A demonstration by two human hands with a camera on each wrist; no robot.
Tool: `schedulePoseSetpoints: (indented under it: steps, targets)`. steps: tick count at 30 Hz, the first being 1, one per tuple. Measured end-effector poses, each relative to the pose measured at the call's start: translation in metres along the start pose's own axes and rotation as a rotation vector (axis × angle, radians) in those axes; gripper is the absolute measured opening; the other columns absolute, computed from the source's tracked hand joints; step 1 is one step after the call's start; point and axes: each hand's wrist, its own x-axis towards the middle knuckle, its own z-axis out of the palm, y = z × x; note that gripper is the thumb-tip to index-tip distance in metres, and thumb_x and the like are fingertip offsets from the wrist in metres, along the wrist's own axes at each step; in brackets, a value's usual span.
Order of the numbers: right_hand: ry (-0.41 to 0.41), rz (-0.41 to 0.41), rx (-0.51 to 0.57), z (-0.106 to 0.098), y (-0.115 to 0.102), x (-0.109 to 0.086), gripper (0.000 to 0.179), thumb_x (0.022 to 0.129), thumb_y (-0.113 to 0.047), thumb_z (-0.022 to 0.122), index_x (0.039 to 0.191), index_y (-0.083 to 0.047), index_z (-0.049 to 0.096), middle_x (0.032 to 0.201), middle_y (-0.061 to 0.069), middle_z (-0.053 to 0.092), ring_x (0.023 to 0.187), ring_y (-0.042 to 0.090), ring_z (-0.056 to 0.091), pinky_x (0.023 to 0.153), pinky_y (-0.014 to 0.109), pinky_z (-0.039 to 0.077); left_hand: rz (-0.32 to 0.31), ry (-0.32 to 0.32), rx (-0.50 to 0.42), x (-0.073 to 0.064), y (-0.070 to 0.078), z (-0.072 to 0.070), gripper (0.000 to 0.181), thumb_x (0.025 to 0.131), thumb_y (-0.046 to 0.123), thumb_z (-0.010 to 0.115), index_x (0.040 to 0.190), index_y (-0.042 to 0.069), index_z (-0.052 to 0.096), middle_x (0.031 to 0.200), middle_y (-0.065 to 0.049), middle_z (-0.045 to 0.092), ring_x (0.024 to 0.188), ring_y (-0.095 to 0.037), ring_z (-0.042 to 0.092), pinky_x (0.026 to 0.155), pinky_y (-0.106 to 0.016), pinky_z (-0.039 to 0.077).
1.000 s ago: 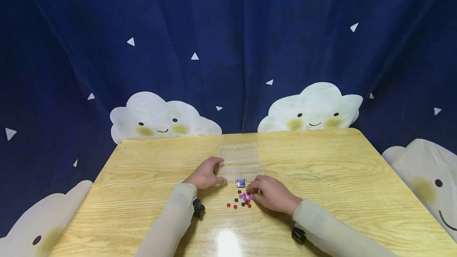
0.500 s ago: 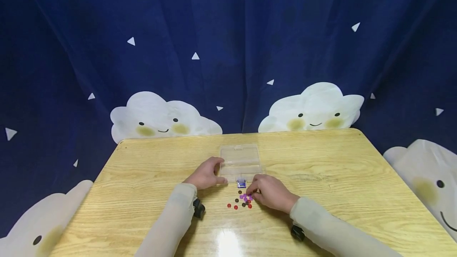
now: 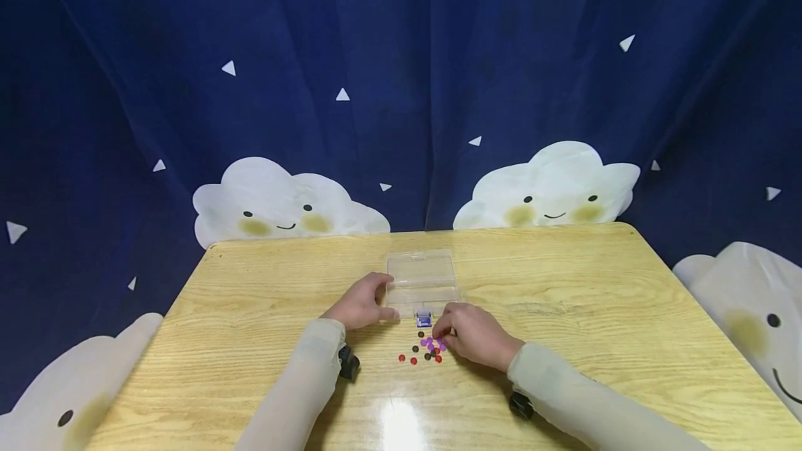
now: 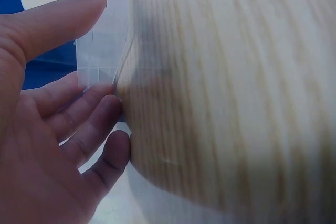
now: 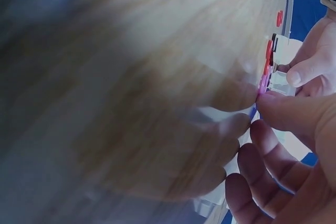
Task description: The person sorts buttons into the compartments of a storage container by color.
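A clear plastic box [image 3: 423, 294] lies on the table with its lid [image 3: 420, 266] laid back. My left hand [image 3: 362, 303] grips its left side, thumb at the front corner and fingers farther back. In the left wrist view, the box's clear wall [image 4: 102, 40] shows beside that thumb. At the box's front is a small blue rectangular piece [image 3: 424, 320]. My right hand [image 3: 474, 334] reaches down to the small purple discs [image 3: 429, 344], fingers bent. Its thumb tip meets a purple disc [image 5: 262, 86] in the right wrist view; whether one is pinched is hidden.
Small red discs [image 3: 413, 360] and dark discs [image 3: 415, 349] lie loosely near the purple ones on the wooden table [image 3: 263, 291]. A dark blue curtain [image 3: 395, 54] with white clouds hangs behind the table's back edge.
The whole head view has shifted slightly. My right fingertips have stayed at the purple discs with only a small shift, and my left hand has kept its hold on the plastic box.
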Motion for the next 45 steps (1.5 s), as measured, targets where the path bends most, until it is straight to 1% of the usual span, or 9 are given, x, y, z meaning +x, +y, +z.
schedulePoseSetpoints:
  steps: [6, 13, 23, 33, 37, 41, 45]
  targets:
    - [-0.005, 0.003, 0.003, -0.0002, 0.0001, 0.0005, 0.014, 0.082, -0.007, 0.075, 0.09, -0.018, 0.08, 0.086, -0.007, 0.068, 0.078, 0.008, 0.062, 0.071, 0.023, 0.053, 0.0, 0.001, 0.01, 0.0014, -0.001, 0.0007, 0.076, 0.077, 0.024, 0.086, 0.142, 0.006, 0.05, 0.114, -0.006, 0.058, 0.098, -0.02, 0.052, 0.091, -0.04, 0.047]
    - [-0.005, 0.009, 0.002, -0.0017, -0.001, 0.0008, 0.015, 0.082, -0.006, 0.074, 0.089, -0.018, 0.08, 0.085, -0.007, 0.067, 0.077, 0.007, 0.06, 0.07, 0.023, 0.052, 0.009, 0.003, 0.021, 0.0019, -0.0007, 0.001, 0.076, 0.077, 0.024, 0.086, 0.141, 0.004, 0.051, 0.11, -0.007, 0.058, 0.095, -0.02, 0.051, 0.088, -0.039, 0.046]
    - [-0.011, 0.004, 0.002, -0.0028, -0.0022, 0.0019, 0.014, 0.081, -0.004, 0.074, 0.087, -0.016, 0.078, 0.083, -0.004, 0.065, 0.074, 0.006, 0.057, 0.068, 0.023, 0.05, 0.011, -0.013, 0.006, 0.0005, 0.0, 0.0004, 0.076, 0.078, 0.022, 0.085, 0.143, 0.003, 0.048, 0.105, -0.006, 0.056, 0.089, -0.018, 0.049, 0.082, -0.036, 0.044]
    - [-0.017, 0.025, -0.01, -0.0025, -0.0022, 0.0026, 0.013, 0.081, -0.006, 0.075, 0.086, -0.017, 0.078, 0.083, -0.006, 0.065, 0.075, 0.007, 0.058, 0.069, 0.025, 0.05, 0.001, -0.01, 0.008, 0.0011, -0.0002, 0.0002, 0.077, 0.078, 0.024, 0.085, 0.143, 0.004, 0.049, 0.107, -0.005, 0.056, 0.091, -0.018, 0.05, 0.084, -0.037, 0.045]
    - [-0.016, 0.026, -0.022, -0.0021, -0.0019, 0.0029, 0.012, 0.081, -0.006, 0.075, 0.086, -0.017, 0.078, 0.083, -0.006, 0.065, 0.077, 0.009, 0.06, 0.072, 0.027, 0.052, -0.003, -0.003, 0.01, 0.0016, 0.0, 0.0011, 0.076, 0.078, 0.024, 0.086, 0.143, 0.006, 0.05, 0.112, -0.006, 0.058, 0.096, -0.02, 0.051, 0.089, -0.038, 0.046]
    - [-0.024, 0.041, -0.011, -0.0027, -0.0027, 0.0036, 0.012, 0.081, -0.005, 0.074, 0.084, -0.016, 0.077, 0.083, -0.006, 0.065, 0.077, 0.009, 0.06, 0.072, 0.027, 0.052, -0.006, 0.001, 0.013, 0.0017, 0.0, 0.0008, 0.077, 0.078, 0.025, 0.086, 0.142, 0.005, 0.05, 0.115, -0.006, 0.058, 0.098, -0.02, 0.052, 0.091, -0.039, 0.046]
    - [-0.029, 0.054, 0.002, -0.0029, -0.003, 0.0042, 0.013, 0.081, -0.004, 0.074, 0.081, -0.016, 0.075, 0.083, -0.006, 0.065, 0.077, 0.009, 0.06, 0.072, 0.027, 0.052, 0.006, 0.001, 0.021, 0.0021, -0.0009, 0.0005, 0.077, 0.077, 0.025, 0.086, 0.142, 0.004, 0.05, 0.115, -0.007, 0.059, 0.098, -0.02, 0.052, 0.092, -0.039, 0.047]
